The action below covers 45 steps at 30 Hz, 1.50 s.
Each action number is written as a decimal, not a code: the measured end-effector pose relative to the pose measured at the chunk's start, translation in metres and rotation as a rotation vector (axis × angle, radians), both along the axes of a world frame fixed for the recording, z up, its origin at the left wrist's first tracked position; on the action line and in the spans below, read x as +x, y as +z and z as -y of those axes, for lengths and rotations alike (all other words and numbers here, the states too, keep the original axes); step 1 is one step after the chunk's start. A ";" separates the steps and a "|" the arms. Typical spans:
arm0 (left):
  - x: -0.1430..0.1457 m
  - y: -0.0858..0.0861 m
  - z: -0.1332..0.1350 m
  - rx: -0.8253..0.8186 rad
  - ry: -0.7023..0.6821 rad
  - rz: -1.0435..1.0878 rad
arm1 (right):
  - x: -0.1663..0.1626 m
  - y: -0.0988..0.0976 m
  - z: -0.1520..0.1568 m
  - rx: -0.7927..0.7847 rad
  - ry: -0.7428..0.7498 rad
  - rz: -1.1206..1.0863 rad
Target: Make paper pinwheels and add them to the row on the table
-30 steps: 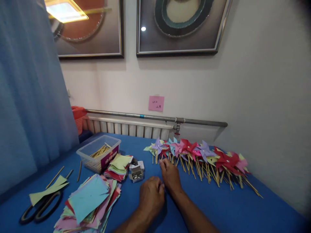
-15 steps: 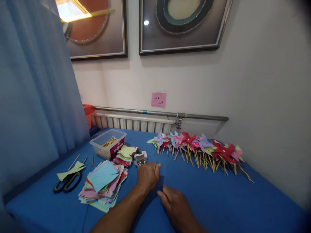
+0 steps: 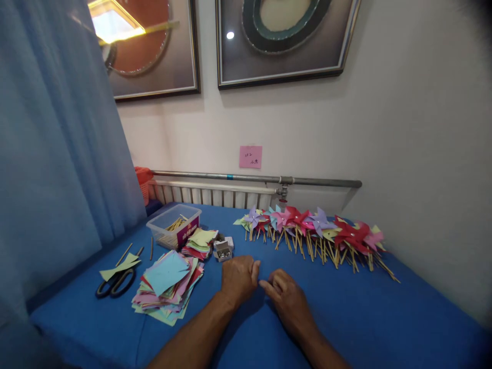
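Observation:
My left hand (image 3: 240, 278) is curled closed just in front of a small open box of shiny metal pins (image 3: 223, 252). Facing it, my right hand (image 3: 285, 298) is also closed, thumb and forefinger pressed together. A narrow gap separates the two hands, above the blue cloth (image 3: 246, 338). Whatever either hand may hold is hidden by the fingers. Left of my left forearm lies a stack of coloured paper squares (image 3: 167, 277), and behind it a smaller pile of paper pieces (image 3: 200, 241).
Finished paper pinwheels (image 3: 295, 220) on sticks lie in a row at the back right. A clear plastic tub (image 3: 154, 228) holds thin sticks. Black-handled scissors (image 3: 123, 283) lie at the left under a pale green paper piece (image 3: 119, 266). A metal pipe (image 3: 253, 179) runs along the wall.
Both hands have moved slightly right, and my right hand has risen away from the near edge. The pin box is less covered now. The view has shifted a little.

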<state>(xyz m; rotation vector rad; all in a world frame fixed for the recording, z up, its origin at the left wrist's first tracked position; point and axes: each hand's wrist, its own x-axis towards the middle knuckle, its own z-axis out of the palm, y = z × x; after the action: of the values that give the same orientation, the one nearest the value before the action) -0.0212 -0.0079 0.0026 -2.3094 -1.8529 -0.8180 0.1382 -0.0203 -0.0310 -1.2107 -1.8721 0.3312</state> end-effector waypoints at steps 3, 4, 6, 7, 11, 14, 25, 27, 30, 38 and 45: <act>0.000 -0.004 -0.001 0.019 0.000 -0.014 | 0.000 -0.001 -0.002 -0.039 -0.006 -0.050; 0.000 -0.005 -0.001 0.031 -0.001 -0.017 | 0.000 -0.001 -0.002 -0.050 -0.015 -0.070; 0.000 -0.008 -0.002 0.058 -0.001 -0.017 | 0.000 -0.001 -0.002 -0.061 -0.026 -0.121; -0.001 -0.009 -0.002 0.071 0.000 -0.018 | 0.000 -0.001 -0.002 -0.055 -0.026 -0.158; -0.002 -0.012 -0.004 0.121 0.011 -0.029 | 0.000 -0.001 -0.001 -0.045 -0.004 -0.282; -0.005 -0.010 -0.005 0.150 0.025 -0.031 | 0.000 -0.004 -0.003 -0.049 0.002 -0.295; -0.010 -0.006 -0.007 0.299 -0.001 0.029 | 0.002 -0.028 -0.024 0.029 -0.030 -0.108; -0.009 -0.009 -0.007 0.254 -0.020 0.026 | 0.000 -0.025 -0.024 0.017 -0.027 -0.128; -0.008 -0.011 -0.008 0.212 -0.035 0.061 | -0.001 -0.017 -0.019 -0.041 -0.029 -0.154; -0.006 -0.016 -0.010 0.192 -0.157 0.190 | 0.006 0.000 -0.014 -0.139 -0.009 -0.381; -0.010 -0.004 -0.010 0.054 -0.128 -0.058 | 0.010 0.025 0.007 -0.409 0.148 -0.217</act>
<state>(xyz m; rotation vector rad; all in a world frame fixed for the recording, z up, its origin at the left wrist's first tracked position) -0.0315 0.0018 -0.0011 -2.4122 -1.6538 -0.7948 0.1486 -0.0273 -0.0062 -1.2420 -1.7553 0.9267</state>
